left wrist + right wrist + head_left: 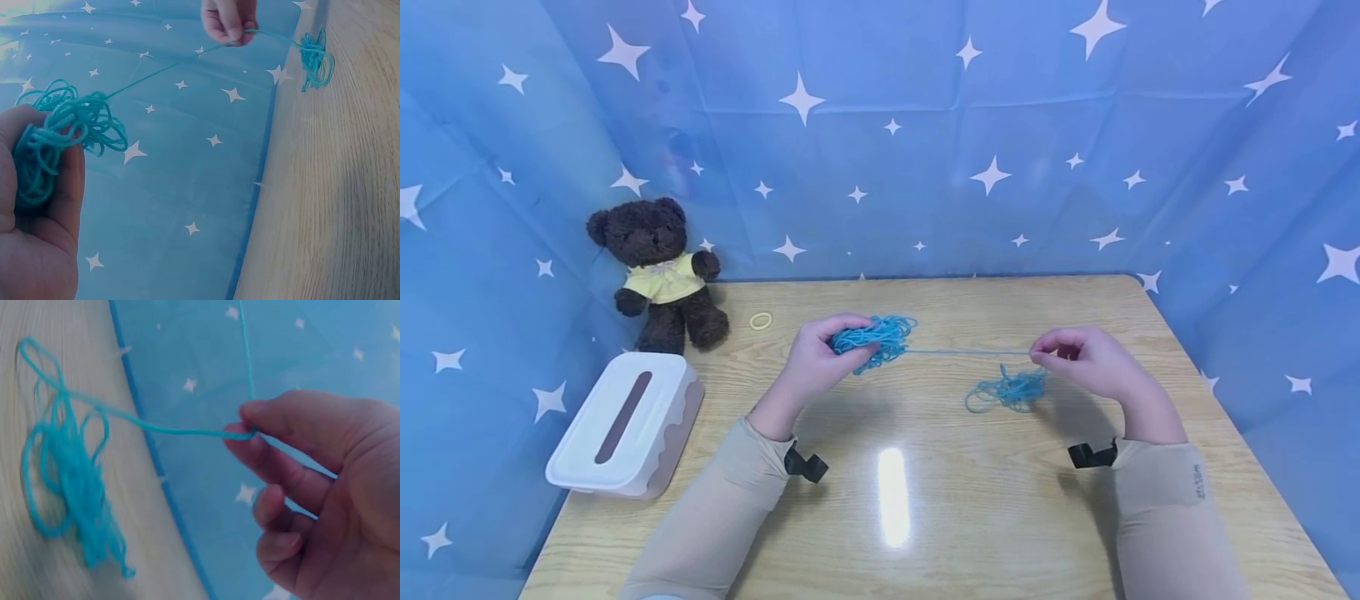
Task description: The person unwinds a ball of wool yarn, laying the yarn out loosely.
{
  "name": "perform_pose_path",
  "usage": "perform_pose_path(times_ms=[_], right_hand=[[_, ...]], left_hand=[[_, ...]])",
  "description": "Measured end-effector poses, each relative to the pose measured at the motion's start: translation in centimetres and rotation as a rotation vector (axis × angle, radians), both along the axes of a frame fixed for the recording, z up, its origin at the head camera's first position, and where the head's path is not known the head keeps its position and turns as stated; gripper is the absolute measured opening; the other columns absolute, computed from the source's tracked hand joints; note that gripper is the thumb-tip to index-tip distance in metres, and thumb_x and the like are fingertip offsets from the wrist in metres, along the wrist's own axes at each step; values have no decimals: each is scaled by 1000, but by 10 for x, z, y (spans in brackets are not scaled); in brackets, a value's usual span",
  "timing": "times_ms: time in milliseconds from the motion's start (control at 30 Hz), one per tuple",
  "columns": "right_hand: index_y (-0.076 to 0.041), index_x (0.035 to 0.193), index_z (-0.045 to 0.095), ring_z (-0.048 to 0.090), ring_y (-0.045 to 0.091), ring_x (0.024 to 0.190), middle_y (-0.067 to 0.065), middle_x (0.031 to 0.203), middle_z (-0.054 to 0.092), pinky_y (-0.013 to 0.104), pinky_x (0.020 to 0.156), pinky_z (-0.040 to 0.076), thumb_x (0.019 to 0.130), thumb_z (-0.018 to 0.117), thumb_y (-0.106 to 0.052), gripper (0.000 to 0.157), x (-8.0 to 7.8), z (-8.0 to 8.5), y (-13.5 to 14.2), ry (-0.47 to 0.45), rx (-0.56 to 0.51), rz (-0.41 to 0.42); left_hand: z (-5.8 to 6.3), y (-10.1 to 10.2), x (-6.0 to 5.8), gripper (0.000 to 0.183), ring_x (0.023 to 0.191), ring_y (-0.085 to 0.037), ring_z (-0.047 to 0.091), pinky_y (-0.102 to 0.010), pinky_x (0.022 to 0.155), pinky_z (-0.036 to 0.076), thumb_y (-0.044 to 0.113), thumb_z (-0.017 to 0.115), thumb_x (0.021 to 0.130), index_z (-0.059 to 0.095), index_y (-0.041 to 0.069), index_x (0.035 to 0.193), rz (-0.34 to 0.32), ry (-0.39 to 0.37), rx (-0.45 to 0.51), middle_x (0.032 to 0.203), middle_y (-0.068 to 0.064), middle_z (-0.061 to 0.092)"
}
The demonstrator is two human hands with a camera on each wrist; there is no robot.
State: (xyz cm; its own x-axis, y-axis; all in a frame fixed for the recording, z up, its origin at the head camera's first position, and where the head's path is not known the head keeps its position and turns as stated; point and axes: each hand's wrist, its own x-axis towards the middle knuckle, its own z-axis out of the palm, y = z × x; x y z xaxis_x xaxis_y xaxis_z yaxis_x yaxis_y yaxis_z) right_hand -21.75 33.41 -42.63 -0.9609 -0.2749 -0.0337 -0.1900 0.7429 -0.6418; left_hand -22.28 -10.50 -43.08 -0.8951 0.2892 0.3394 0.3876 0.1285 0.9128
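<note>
My left hand (822,357) grips a loose bundle of blue cord (887,333), its loops spilling out past the fingers. From that bundle a single strand runs taut to my right hand (1093,360), which pinches it between thumb and forefinger. The right wrist view shows the strand (187,431) bending at those fingertips and trailing off to a second, smaller tangle of cord (72,481). That tangle (1011,390) lies on the table, just below and left of the right hand. Both hands are raised above the tabletop.
A brown teddy bear (662,279) in a yellow shirt sits at the back left of the wooden table (1000,517). In front of it stands a white lidded box (613,400) with a slot. A small yellow ring (761,315) lies near the bear. Blue star-patterned cloth (910,175) surrounds the table.
</note>
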Motion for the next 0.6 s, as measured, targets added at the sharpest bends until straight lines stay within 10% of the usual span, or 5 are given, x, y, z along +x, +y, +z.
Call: perform_pose_path(times_ms=[600], right_hand=[[-16, 117, 80, 64, 24, 101, 9, 121, 78, 36, 83, 51, 109, 71, -37, 25, -9, -22, 31, -135, 216, -72]], left_hand=[[1, 0, 2, 25, 98, -11, 76, -23, 80, 65, 5, 83, 94, 81, 3, 119, 2, -27, -5, 126, -21, 80]])
